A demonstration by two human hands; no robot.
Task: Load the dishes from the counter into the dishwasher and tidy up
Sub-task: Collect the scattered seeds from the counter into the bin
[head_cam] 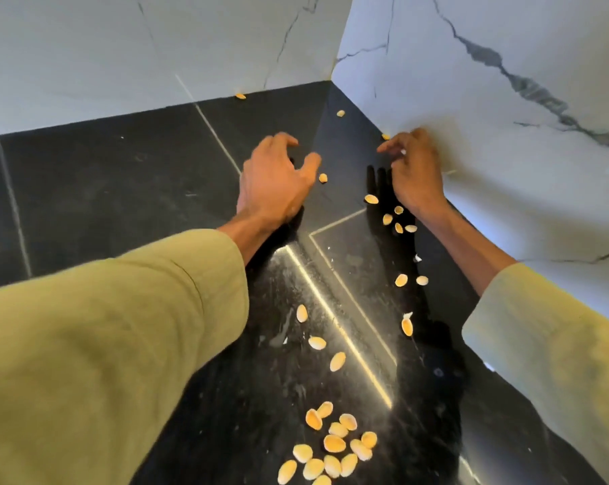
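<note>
My left hand [275, 176] hovers with fingers spread and holding nothing, and my right hand [415, 169] curls loosely, over scattered tan pistachio shells [334, 444] on the black stone counter [103, 204].

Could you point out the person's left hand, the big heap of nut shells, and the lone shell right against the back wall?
left hand [275, 176], head view, back of the hand.
heap of shells [334, 444], head view, a shell mid-heap.
lone shell [240, 96], head view, its middle.
</note>
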